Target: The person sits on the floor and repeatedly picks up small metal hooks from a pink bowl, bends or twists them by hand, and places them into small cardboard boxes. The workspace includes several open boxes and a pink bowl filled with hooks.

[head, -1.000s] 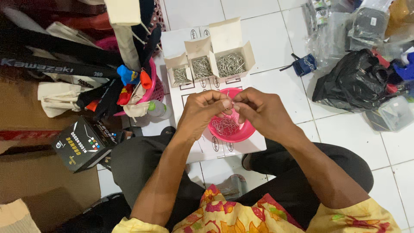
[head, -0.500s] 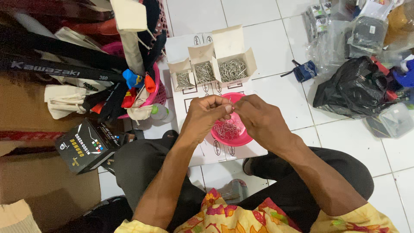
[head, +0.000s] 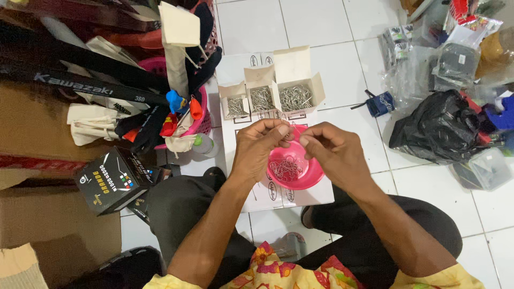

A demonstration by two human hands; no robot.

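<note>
White floor tiles [head: 332,32] filled the upper middle of the frame, with a white cardboard sheet [head: 316,195] lying on them. Near the centre, the left hand [head: 259,147] and the right hand [head: 332,152] were close together over a pink bowl [head: 313,176] of thin wire hooks [head: 285,168], fingertips pinched; what they pinched was too small to tell. Just above stood three open small boxes [head: 297,96] of hooks. A black bag [head: 439,128] lay at right.
</note>
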